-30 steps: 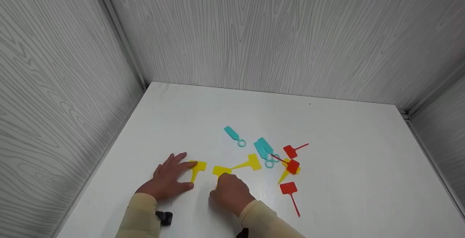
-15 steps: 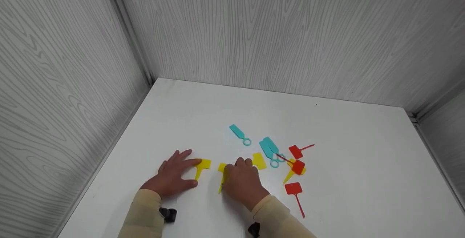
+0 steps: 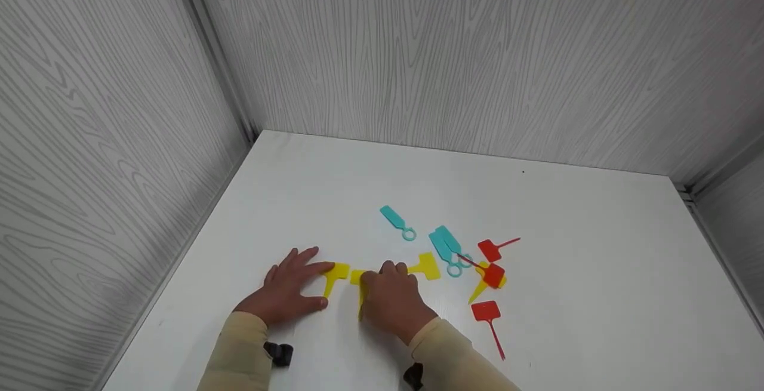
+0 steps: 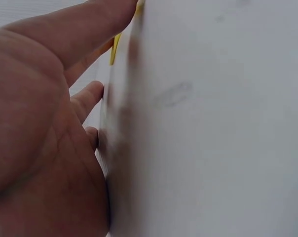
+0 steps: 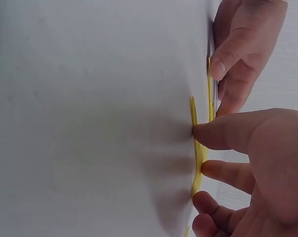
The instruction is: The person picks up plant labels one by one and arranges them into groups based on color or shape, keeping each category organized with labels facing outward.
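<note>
My left hand (image 3: 287, 291) lies spread on the white table, index fingertip on the head of a yellow T-shaped plant label (image 3: 341, 270) and thumb beside its stem tip. To its right, my right hand (image 3: 394, 301) bends over a second yellow T-shaped plant label (image 3: 356, 277) and covers part of it. In the right wrist view, the thumb and a finger pinch this label (image 5: 196, 158) low against the tabletop. The two label heads sit almost edge to edge. Behind the right hand's knuckles, a third yellow label (image 3: 430, 266) lies sideways, its stem partly hidden.
Further right, a red label (image 3: 494, 275) lies across another yellow one (image 3: 479, 291), with red labels behind (image 3: 489, 251) and in front (image 3: 486, 311). Two overlapping teal ring-ended tags (image 3: 442, 246) lie nearby; a single teal tag (image 3: 392, 216) is farther back. Grey panels (image 3: 418, 51) enclose the table.
The right hand has shifted right over the second yellow label, then drawn it left, closer to the label under the left hand. The left hand stays on its label.
</note>
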Demonstrator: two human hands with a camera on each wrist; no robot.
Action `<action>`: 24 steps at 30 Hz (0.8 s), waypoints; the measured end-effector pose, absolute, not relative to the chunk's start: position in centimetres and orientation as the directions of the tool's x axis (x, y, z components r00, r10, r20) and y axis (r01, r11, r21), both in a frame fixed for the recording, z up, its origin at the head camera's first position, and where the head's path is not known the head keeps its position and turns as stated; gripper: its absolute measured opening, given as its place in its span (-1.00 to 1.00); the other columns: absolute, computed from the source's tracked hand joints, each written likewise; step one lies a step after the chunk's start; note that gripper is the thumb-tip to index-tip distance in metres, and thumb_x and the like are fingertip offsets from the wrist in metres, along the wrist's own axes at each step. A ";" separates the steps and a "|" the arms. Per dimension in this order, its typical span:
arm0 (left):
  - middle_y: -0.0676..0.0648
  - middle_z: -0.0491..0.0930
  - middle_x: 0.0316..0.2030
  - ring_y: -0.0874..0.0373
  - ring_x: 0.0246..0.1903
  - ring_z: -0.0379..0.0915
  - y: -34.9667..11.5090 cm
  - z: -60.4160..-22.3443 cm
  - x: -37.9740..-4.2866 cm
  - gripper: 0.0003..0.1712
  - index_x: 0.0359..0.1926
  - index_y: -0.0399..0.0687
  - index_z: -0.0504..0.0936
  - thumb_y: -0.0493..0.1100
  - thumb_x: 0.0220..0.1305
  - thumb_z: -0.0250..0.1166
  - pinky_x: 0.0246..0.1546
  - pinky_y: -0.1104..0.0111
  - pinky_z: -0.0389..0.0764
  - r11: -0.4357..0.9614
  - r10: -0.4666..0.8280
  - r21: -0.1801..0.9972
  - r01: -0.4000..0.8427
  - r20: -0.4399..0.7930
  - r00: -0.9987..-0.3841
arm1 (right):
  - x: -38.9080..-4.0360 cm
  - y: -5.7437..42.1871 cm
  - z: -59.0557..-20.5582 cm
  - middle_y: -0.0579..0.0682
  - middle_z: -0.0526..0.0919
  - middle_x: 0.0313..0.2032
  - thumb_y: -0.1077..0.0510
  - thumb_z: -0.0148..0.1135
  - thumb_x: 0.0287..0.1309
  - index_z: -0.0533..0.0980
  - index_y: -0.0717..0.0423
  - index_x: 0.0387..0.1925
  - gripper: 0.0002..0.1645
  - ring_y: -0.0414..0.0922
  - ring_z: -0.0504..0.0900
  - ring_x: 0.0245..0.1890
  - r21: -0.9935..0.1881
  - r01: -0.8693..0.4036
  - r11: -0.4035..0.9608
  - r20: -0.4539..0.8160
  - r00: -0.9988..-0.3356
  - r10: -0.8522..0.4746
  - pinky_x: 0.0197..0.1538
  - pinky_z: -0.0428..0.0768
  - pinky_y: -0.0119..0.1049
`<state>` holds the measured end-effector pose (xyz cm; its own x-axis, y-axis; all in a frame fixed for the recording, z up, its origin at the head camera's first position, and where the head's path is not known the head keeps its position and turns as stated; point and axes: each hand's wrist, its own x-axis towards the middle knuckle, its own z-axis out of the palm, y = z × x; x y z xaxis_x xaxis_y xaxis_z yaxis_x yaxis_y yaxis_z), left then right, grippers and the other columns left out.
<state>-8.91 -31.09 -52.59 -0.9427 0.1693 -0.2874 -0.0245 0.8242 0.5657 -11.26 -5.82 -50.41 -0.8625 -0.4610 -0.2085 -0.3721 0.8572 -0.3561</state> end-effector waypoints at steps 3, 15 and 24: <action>-0.02 -0.01 0.79 -0.23 0.77 -0.39 -31.1 -52.6 -9.0 -0.20 0.62 0.40 0.49 0.11 0.44 0.53 0.67 -0.33 -0.32 0.820 0.172 0.572 -0.028 -0.293 -0.940 | -11.3 -5.6 -50.4 0.03 0.57 -0.10 0.04 0.38 0.45 0.73 -0.05 0.28 -0.57 0.00 0.42 -0.05 -0.372 -0.373 0.850 -0.204 -0.861 -0.466 0.05 0.55 -0.06; 0.00 -0.02 0.79 -0.21 0.78 -0.42 -31.4 -52.4 -9.3 -0.22 0.61 0.44 0.49 0.14 0.44 0.52 0.66 -0.35 -0.35 0.812 0.185 0.583 -0.026 -0.300 -0.936 | -11.8 -4.4 -49.9 0.06 0.65 0.03 0.01 0.39 0.51 0.70 -0.02 0.36 -0.52 0.01 0.47 0.01 -0.413 -0.337 0.846 -0.170 -0.884 -0.435 0.19 0.61 -0.03; 0.01 -0.01 0.79 -0.22 0.78 -0.41 -31.5 -52.8 -9.0 -0.24 0.60 0.41 0.51 0.08 0.44 0.52 0.66 -0.34 -0.34 0.800 0.187 0.600 -0.021 -0.283 -0.941 | -13.0 -1.9 -50.0 0.14 0.64 0.09 -0.01 0.49 0.42 0.64 0.13 0.36 -0.42 0.08 0.49 0.07 -0.421 -0.230 0.878 -0.153 -0.936 -0.318 0.23 0.63 0.03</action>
<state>-9.01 -31.54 -52.80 -0.9406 0.1875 -0.2830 -0.0211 0.7998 0.5999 -13.04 -1.88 -49.98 -0.9356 -0.3182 -0.1532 -0.2295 0.8775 -0.4211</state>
